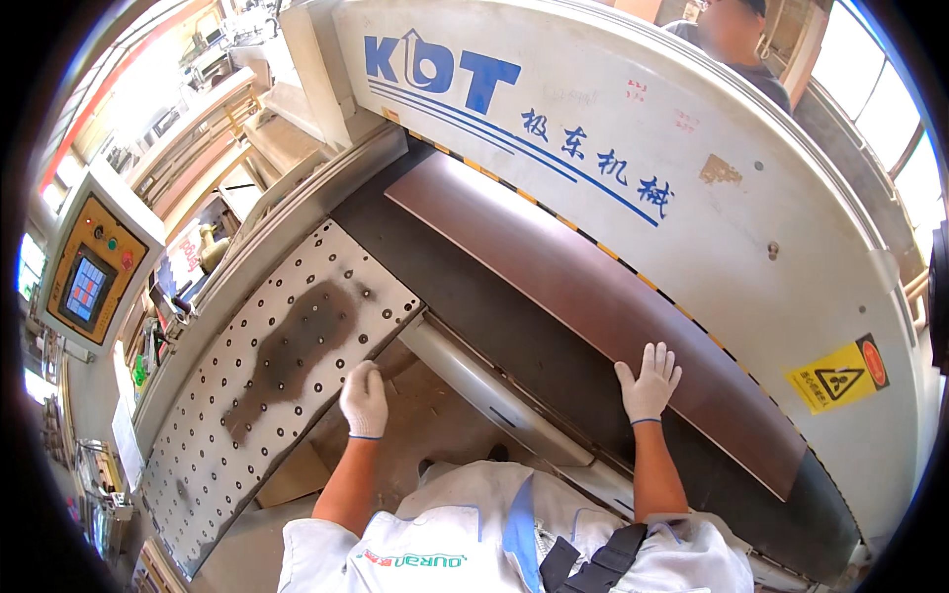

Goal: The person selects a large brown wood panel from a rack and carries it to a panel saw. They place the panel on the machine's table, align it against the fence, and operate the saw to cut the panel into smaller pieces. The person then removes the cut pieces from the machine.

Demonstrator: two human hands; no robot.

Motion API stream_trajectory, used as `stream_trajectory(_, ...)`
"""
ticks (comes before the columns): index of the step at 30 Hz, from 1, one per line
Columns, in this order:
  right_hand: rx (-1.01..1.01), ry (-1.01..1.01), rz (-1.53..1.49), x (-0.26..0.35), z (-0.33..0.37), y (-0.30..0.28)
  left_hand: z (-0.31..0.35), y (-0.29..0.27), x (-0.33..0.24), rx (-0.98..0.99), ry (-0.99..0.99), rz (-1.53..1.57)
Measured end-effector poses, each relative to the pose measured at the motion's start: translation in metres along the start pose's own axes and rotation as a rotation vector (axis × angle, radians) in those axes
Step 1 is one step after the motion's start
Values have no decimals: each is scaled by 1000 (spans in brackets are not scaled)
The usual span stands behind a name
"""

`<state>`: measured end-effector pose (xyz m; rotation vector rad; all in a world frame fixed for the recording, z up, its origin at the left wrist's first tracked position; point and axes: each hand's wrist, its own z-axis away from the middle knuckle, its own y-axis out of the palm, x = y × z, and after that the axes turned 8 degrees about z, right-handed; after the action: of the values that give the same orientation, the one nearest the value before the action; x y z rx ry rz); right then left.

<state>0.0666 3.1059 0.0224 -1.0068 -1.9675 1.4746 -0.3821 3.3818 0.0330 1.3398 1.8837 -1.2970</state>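
Note:
A long brown panel (554, 267) with a smooth, slightly shiny face lies on the dark machine bed (474, 287). Its far long side runs along the lower edge of the white machine beam. My right hand (649, 383), in a white knitted glove, is open with fingers spread, over the panel's near edge toward its right part. My left hand (364, 400), gloved the same way, is curled closed beside the right edge of the perforated table (227, 395). Nothing shows in it, and it is apart from the panel.
The white beam (613, 99) with a striped lower edge and a yellow warning sign (840, 376) spans the far side. A control box (94, 267) with a screen stands left. A metal rail (504, 395) fronts the bed. Behind the beam is another person (736, 49).

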Motion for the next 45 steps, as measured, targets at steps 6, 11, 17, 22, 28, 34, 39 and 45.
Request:
stream_trajectory(6,4,-3,-5,-10,-74,26,-35,1,40,-162,204,-579)
stream_trajectory(11,165,80,-70,-5,-126,18,-31,8,38,-158,257,-608)
stream_trajectory(17,16,-4,1,-14,-127,31,-32,9,34,-150,254,-594)
stream_trajectory(22,2,214,92,2,-121,27,-44,1,19,-50,317,-341)
stream_trajectory(28,81,604,165,127,-87,-9,-58,-53,35,87,208,6)
stream_trajectory(34,82,589,351,133,-118,22,-153,-153,38,-93,355,-110)
stream_trajectory(39,176,685,271,163,-119,15,-239,-267,41,-306,499,-334)
stream_trajectory(45,19,592,309,154,-118,40,-337,-347,38,-483,545,-699)
